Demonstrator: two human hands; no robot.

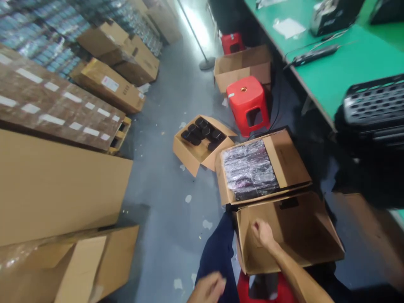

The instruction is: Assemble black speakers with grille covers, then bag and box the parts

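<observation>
My right hand (263,232) is closed in a loose fist over the left side of an open cardboard box (303,227). Whatever its curled fingers may hold is hidden. Down at the bottom edge, my left hand (208,288) is near my dark blue trouser leg and smeared by motion, so its grip is unclear. Touching the far side of that box is another open carton (287,158), in which dark items wrapped in clear plastic (249,168) lie in rows. Below the near box, a dark flat object (263,286) rests on a red stool (285,290).
Farther ahead, a small carton (186,155) holds several black parts. Behind it stand a red stool (248,94) and a larger box (243,63). A green workbench (356,63) with tools runs along the right. Stacked cartons (59,181) line the left, beside grey floor (160,185).
</observation>
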